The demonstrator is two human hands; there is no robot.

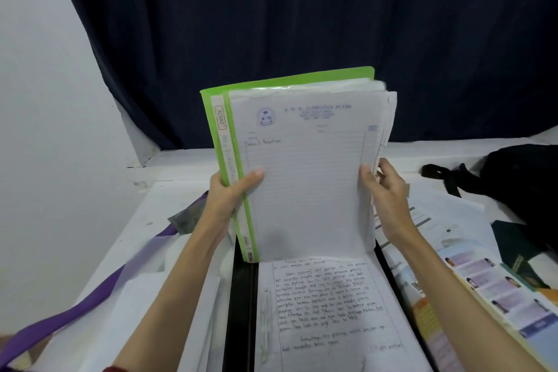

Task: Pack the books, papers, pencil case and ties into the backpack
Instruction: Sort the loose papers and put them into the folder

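I hold a green management file full of lined papers upright over the white table. My left hand grips its spine side, thumb across the front sheet. My right hand grips the right edge of the paper stack. Beneath it a handwritten sheet lies flat. The black backpack rests at the far right, its strap stretched toward the middle. A purple tie runs diagonally at the left. Colourful booklets and a dark green book lie at the right.
A dark curtain hangs behind the table, and a white wall stands at the left. Loose white papers and a grey item lie at the left. A black file edge shows under the handwritten sheet.
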